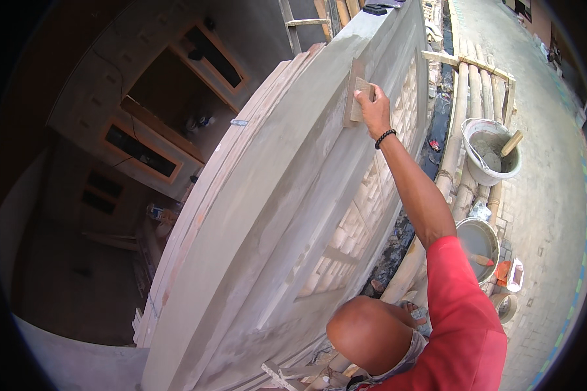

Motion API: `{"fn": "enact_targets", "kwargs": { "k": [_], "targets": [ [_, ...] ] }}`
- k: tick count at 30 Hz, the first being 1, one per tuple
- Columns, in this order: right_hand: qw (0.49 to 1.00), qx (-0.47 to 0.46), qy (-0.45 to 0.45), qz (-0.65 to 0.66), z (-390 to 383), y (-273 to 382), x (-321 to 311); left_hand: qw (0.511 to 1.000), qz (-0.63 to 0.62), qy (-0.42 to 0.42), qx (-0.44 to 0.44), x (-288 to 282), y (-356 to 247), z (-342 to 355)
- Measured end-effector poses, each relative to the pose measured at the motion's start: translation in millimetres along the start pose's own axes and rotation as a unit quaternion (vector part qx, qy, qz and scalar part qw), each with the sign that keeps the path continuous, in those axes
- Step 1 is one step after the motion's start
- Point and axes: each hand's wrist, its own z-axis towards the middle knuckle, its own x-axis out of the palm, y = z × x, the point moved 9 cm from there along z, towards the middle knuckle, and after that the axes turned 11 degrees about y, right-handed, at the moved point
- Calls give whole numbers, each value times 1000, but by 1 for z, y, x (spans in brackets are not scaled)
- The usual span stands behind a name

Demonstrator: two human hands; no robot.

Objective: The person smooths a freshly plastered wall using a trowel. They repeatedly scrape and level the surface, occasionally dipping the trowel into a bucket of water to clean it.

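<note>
We record a grey plastered wall (267, 215) as the largest element, running from the near left to the far upper middle, its top edge freshly smoothed and its right face partly open brickwork (346, 228). To the right of it lies a paved street (548, 195), far below. Against the wall's right face stands bamboo scaffolding (466, 124), its poles running from near to far. To the left, below the wall, we note a building with wooden window frames (143, 150). Our right arm in a red sleeve (463, 313) enters from the lower right and reaches far up along the wall. On the scaffolding to the right sits a white bucket (492, 153) holding grey mortar and a wooden handle; nearer, a metal basin (479, 241) rests with a small tool in it, and an orange-and-white bag (510, 274) lies just beside it. The right hand (374, 107), a black bead bracelet (385, 138) at the wrist, is closed around a wooden plaster float (357, 91), which is pressed flat against the wall near its top edge in the far middle. The left hand is out of view; we cannot tell its state. A bent knee (372, 332) shows near the lower middle.
</note>
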Motion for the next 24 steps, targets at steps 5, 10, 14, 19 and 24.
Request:
{"fn": "enact_targets", "kwargs": {
  "k": [5, 10, 14, 19, 24],
  "targets": [
    [975, 146, -61, 159, 11, -25, -28, 1000, 15, 14, -17, -3, 3, -2],
    [994, 67, 40, 82, 36, 2, 1, 999, 39, 18, -30, -15, 8, -6],
    [979, 199, -35, 8, 58, -71, -72, 998, 45, 33, -33, 2, 10, -4],
    [977, 9, 35, -209, 88, 93, -110, 992, 97, 50, -70, -19, 27, -27],
    [840, -102, 251, -470, 108, 193, -36, 983, 97, 88, -129, -20, 7, -33]
  ]
}}
